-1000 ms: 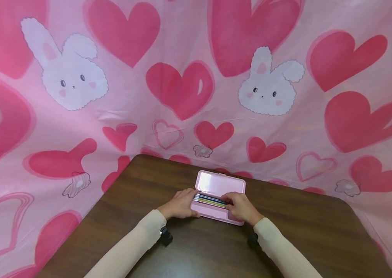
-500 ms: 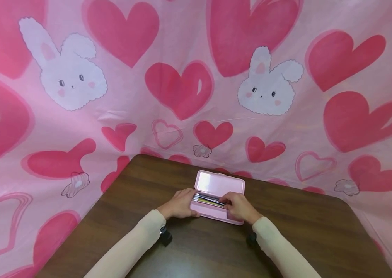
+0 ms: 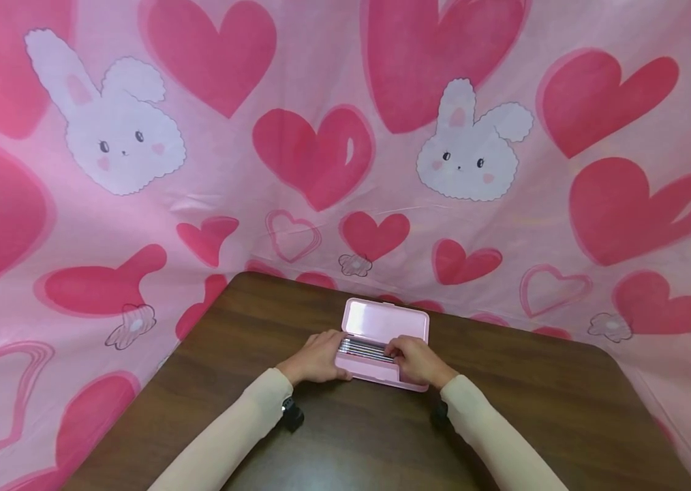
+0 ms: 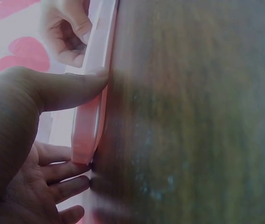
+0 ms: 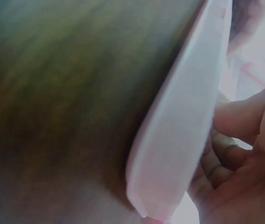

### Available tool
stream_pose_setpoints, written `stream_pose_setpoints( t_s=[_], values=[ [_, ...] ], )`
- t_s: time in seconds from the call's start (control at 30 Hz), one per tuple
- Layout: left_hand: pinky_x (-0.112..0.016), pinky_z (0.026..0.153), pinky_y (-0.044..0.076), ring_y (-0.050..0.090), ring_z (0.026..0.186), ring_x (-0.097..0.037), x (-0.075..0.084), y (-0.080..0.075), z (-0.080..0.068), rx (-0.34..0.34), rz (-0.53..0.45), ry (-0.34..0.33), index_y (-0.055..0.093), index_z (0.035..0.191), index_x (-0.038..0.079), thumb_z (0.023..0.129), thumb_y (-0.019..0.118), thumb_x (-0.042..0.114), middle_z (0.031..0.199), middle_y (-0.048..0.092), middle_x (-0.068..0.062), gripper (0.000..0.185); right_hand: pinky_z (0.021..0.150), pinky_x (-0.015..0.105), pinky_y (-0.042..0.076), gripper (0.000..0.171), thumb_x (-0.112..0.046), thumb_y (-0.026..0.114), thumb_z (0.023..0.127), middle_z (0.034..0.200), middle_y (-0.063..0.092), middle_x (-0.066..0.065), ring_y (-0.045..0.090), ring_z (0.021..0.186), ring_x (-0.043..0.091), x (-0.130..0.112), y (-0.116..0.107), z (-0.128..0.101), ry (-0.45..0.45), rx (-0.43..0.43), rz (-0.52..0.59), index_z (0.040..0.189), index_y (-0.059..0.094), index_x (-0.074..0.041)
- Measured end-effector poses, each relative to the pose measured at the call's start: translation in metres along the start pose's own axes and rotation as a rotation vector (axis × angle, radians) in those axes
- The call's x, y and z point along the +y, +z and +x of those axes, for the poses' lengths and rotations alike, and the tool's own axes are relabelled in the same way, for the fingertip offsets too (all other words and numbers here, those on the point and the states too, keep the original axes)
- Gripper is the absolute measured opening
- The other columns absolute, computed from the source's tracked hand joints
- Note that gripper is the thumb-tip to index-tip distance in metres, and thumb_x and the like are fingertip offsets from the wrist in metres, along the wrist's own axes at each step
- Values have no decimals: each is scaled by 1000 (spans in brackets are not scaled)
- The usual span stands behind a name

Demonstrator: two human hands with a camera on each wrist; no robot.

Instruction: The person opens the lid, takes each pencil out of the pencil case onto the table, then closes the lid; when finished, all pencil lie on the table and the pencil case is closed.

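A pink pencil case (image 3: 370, 370) lies on the table with its lid (image 3: 382, 322) raised at the back. Several thin pencils (image 3: 365, 348) lie side by side along the rear part of the case. My left hand (image 3: 317, 358) holds the left end of the case. In the left wrist view, the thumb presses the front wall (image 4: 87, 126) while the fingers reach round the end. My right hand (image 3: 417, 359) is inside the right half, fingers curled at the pencils' right ends. The front wall hides those fingertips in the right wrist view.
The brown wooden table (image 3: 296, 307) has a rounded back right corner. Behind it hangs a pink cloth (image 3: 315, 61) printed with hearts and rabbits. A small dark camera (image 3: 292, 414) sits at my left wrist, another (image 3: 439, 413) at the right.
The pencils have shifted in the case: yellow and dark sides showed earlier, now mostly pale, shiny ones. My right hand has moved slightly left. My left hand keeps its grip on the case.
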State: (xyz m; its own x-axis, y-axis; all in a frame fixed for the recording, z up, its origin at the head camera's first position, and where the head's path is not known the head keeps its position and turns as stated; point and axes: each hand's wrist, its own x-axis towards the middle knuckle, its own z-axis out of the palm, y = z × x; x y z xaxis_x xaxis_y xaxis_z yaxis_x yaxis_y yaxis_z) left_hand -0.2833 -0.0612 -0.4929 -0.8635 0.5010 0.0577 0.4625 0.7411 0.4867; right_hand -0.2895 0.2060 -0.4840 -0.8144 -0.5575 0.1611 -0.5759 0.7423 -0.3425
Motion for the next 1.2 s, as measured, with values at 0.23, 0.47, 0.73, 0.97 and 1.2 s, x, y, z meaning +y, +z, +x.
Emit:
stream_pose_setpoints(
  t_s=[0.23,0.47,0.73,0.97,1.2],
  values=[
    [-49,116,35,53,129,-30,-1,0,1,-1,-1,-5,48,144,4,76,85,43,135,58,-11,86,79,30,57,16,5,65,88,84,66,0,56,78,9,0,-3,0,27,-43,81,94,69,-9],
    [-50,118,33,51,133,-31,0,0,0,-15,-6,-24,46,146,4,77,85,43,138,56,-12,88,75,24,53,15,2,68,89,84,65,-2,56,77,9,-7,-4,2,71,-65,184,96,70,-10],
    [-50,118,34,51,133,-31,0,0,0,-11,-5,-18,46,145,5,77,85,44,138,56,-12,88,74,25,54,19,1,69,86,84,68,1,56,76,9,-6,-18,0,71,10,140,100,74,-11],
    [-50,116,35,52,132,-31,-1,-1,1,-5,4,-8,47,144,4,76,86,42,137,57,-12,88,69,24,52,24,-3,71,85,83,66,-2,58,75,10,2,-52,-8,164,186,143,108,71,-11],
    [-52,116,35,51,132,-33,0,-1,1,-9,-1,-5,47,144,3,76,86,42,138,56,-14,88,73,27,53,37,-5,75,86,89,68,7,63,79,18,14,-78,-22,289,366,169,122,68,-7]
  ],
)
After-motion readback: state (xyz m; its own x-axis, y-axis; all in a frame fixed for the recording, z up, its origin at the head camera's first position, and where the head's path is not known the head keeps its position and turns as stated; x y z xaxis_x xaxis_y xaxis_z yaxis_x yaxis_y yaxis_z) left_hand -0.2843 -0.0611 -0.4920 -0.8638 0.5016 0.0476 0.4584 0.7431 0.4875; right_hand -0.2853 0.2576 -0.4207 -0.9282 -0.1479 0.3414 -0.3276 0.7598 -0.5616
